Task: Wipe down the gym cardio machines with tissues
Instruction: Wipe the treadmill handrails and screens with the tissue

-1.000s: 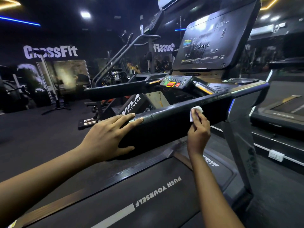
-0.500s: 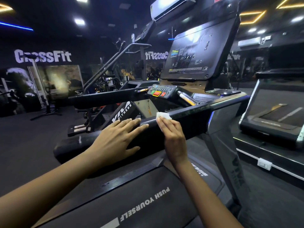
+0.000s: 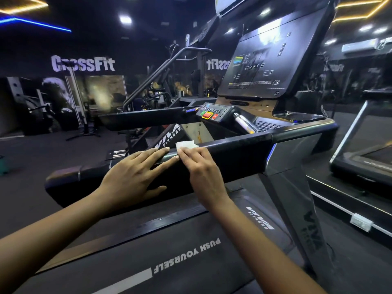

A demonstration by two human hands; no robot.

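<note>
Tissue [image 3: 186, 144] pressed to the treadmill handrail [image 3: 237, 154] by the right hand [image 3: 201, 166]

One white tissue is in view. It lies on the top edge of the nearer handrail, its far half sticking out past the right hand's fingertips. That hand lies flat with its fingers straight, pinning the tissue against the black rail rather than curling round it.

The left hand [image 3: 131, 177], the second of the two hands, rests spread on the same rail just beside the right. Its fingers are straight, its thumb is lower on the rail's side face, and it holds nothing. Its fingertips almost touch the right hand, and the tissue sits just beyond them, on the right hand's side.

The treadmill has two handrails; the farther one [image 3: 144, 119] runs parallel beyond the gap. Between them at the head stand one button panel [image 3: 212, 113], with green, yellow and red keys, and one dark console screen [image 3: 261, 66] tilted above it. Both forearms reach over the belt [image 3: 169, 262], printed "PUSH YOURSELF". A second treadmill [image 3: 360, 158] stands to the right, well apart. On the far wall, white CrossFit lettering [image 3: 82, 63] appears once at left.
</note>
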